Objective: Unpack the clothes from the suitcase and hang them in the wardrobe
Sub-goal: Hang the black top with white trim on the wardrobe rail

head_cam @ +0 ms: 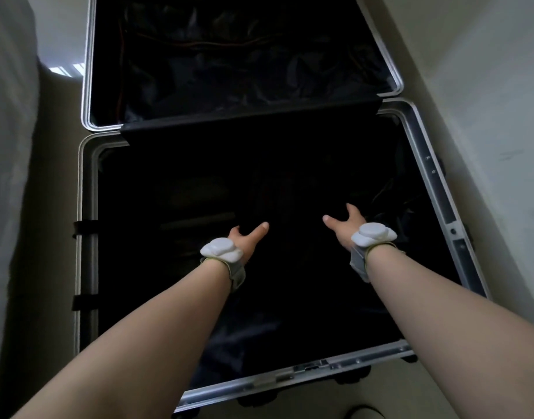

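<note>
Silver-rimmed suitcase [426, 164], head view: it lies opened flat on a pale floor [57, 146], both halves showing black interiors.

Far half [89, 71]: beyond both hands, lined with crumpled dark lining [229, 62]; a thin reddish cord runs across the lining.

Near half: both forearms reach over its near rim and down into it. Its contents are very dark. Faint folds of dark clothes [290, 182] show just ahead of and between the hands; no single garment can be told apart.

Left hand [247, 237]: low over the dark contents, thumb stretched straight toward the right hand. The other fingers are lost in shadow, so whether it grips cloth cannot be told.

Right hand [347, 223]: level with the left and well apart from it, thumb pointing toward the left hand, one finger reaching forward. The remaining fingers are hidden; its grasp cannot be told.

White wrist units: one on a grey strap behind each hand, left [220, 251] and right [373, 234].

Black straps [83, 228]: two, crossing the rim to the left of the left forearm.

Latch [311, 365]: on the near rim, between the forearms.

Pale wall [471, 71]: to the right of the right hand.
</note>
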`<state>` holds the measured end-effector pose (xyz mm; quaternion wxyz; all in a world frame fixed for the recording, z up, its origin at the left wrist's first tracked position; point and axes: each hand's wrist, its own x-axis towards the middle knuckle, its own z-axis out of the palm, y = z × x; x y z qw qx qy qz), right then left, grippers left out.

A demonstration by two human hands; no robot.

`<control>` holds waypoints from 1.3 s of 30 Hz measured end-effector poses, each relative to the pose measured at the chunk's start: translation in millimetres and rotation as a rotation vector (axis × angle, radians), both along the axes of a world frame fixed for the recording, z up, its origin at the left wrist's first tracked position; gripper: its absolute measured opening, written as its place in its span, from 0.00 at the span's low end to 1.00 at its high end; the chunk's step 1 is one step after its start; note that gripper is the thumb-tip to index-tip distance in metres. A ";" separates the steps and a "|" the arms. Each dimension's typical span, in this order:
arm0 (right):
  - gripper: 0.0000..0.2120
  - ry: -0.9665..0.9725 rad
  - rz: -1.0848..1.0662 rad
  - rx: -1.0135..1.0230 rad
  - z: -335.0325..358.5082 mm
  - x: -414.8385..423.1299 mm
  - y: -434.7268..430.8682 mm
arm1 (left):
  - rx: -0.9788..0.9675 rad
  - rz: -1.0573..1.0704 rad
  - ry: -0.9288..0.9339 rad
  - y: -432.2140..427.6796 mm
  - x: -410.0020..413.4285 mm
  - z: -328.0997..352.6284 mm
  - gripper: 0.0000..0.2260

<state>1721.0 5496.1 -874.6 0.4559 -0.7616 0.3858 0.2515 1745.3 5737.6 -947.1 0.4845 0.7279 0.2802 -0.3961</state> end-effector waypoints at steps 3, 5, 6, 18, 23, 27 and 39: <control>0.35 -0.035 -0.062 0.002 0.7 -1.9 1.8 | -0.065 0.075 0.036 -6.7 8.9 19.8 0.57; 0.34 -0.064 -0.122 0.019 1.2 0.4 3.6 | -0.158 0.124 0.077 -11.0 13.4 39.1 0.58; 0.32 -0.076 -0.141 0.023 1.9 1.3 4.5 | -0.217 0.169 0.087 -12.3 15.1 42.9 0.57; 0.25 -0.095 -0.316 0.425 40.6 0.6 21.0 | -0.431 0.246 0.041 14.5 10.0 97.0 0.26; 0.17 -0.154 -0.184 0.365 103.1 -7.5 42.8 | -0.358 0.295 0.003 36.8 -17.2 156.2 0.19; 0.11 -0.213 -0.177 0.319 180.7 -12.6 65.1 | -0.079 0.187 -0.101 57.8 -27.6 234.2 0.32; 0.11 -0.304 -0.187 0.563 487.7 -0.8 137.9 | 0.079 -0.312 -0.804 47.3 -60.9 553.6 0.35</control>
